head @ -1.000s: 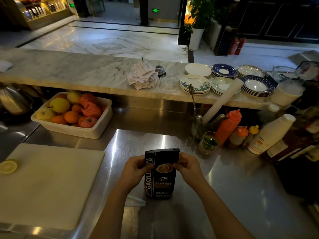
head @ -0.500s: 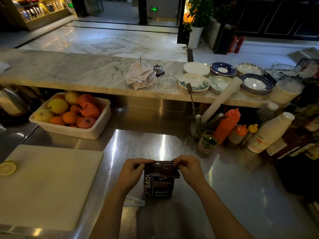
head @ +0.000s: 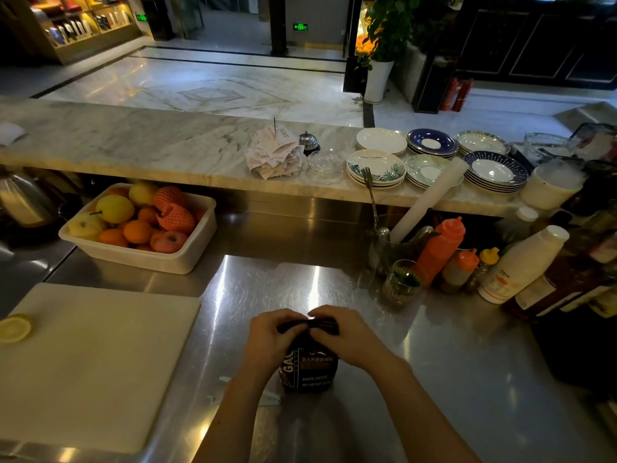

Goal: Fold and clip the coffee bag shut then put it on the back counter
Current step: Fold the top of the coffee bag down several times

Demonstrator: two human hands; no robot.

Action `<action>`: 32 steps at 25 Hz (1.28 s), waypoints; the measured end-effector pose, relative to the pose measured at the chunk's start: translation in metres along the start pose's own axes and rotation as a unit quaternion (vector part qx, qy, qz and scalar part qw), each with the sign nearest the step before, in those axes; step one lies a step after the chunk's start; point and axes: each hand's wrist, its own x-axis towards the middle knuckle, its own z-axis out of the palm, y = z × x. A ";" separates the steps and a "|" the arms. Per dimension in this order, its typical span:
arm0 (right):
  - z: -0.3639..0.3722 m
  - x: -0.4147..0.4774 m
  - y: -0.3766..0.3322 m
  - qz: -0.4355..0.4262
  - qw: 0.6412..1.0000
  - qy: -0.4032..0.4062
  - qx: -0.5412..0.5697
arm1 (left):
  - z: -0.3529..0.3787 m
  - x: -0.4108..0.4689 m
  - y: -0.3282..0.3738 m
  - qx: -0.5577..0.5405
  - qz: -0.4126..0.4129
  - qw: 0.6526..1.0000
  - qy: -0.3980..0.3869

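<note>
Your left hand (head: 270,339) and right hand (head: 347,335) each keep a tight grip on the folded top of the coffee bag (head: 312,369) (upright, dark), standing on the steel surface (head: 434,362) before you.

I see a steel desk (head: 450,379) carrying the upright coffee bag (head: 312,370) at centre, a white cutting board (head: 100,355) to its left with a lemon slice (head: 15,327) on it, a tub of fruit (head: 140,255) behind that, and squeeze bottles (head: 440,248) and a glass (head: 402,284) to the right. The marble shelf (head: 150,152) beyond holds stacked plates (head: 377,168) and receipts (head: 275,155).
</note>
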 end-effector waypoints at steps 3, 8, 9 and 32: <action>0.017 0.000 0.000 0.008 0.998 0.065 -0.015 | 0.001 -0.007 -0.002 -0.030 -0.016 0.999 0.017; 0.022 -0.003 0.006 0.020 0.993 0.111 -0.042 | 0.000 -0.008 -0.002 -0.013 -0.004 1.000 -0.005; 0.024 -0.003 0.006 0.019 0.992 0.117 -0.047 | 0.000 -0.007 -0.002 -0.001 0.000 1.000 -0.020; 0.000 -0.014 0.025 -0.006 0.996 0.089 0.021 | -0.013 -0.004 -0.015 0.025 -0.027 0.997 -0.069</action>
